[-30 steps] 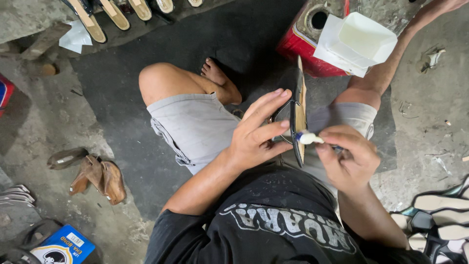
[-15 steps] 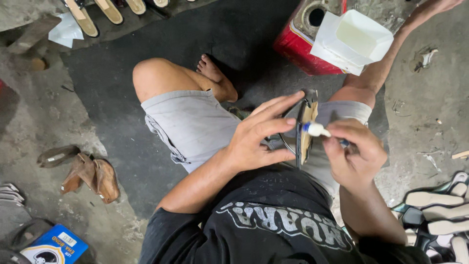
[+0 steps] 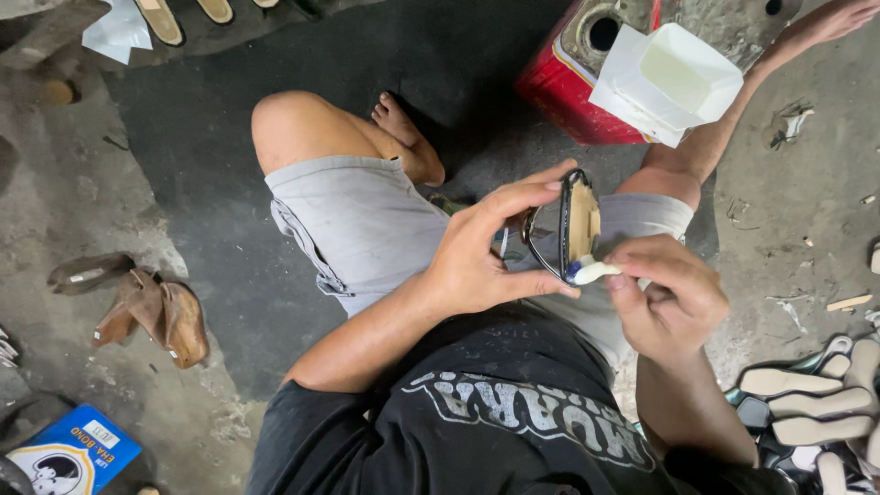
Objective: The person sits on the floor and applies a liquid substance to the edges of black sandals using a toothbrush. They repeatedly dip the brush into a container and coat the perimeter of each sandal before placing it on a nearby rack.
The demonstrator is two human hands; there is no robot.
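I sit cross-legged on a dark mat, in grey shorts and a black shirt. My left hand point(image 3: 486, 252) grips a black-edged sandal sole point(image 3: 577, 225) with a tan inner face, held on edge over my lap. My right hand point(image 3: 669, 298) pinches a small brush point(image 3: 591, 271) loaded with white glue, its tip touching the lower end of the sole's tan face.
A red metal can point(image 3: 573, 78) with a white plastic container point(image 3: 674, 78) on it stands ahead. Several pale soles point(image 3: 807, 403) are stacked at my right. Brown leather pieces point(image 3: 151, 307) lie left, a blue box point(image 3: 69, 454) at bottom left, tan soles point(image 3: 165, 18) at the top.
The sole has turned slightly in my left hand, and the brush has shifted down to its lower end. The view has drifted a little to the right.
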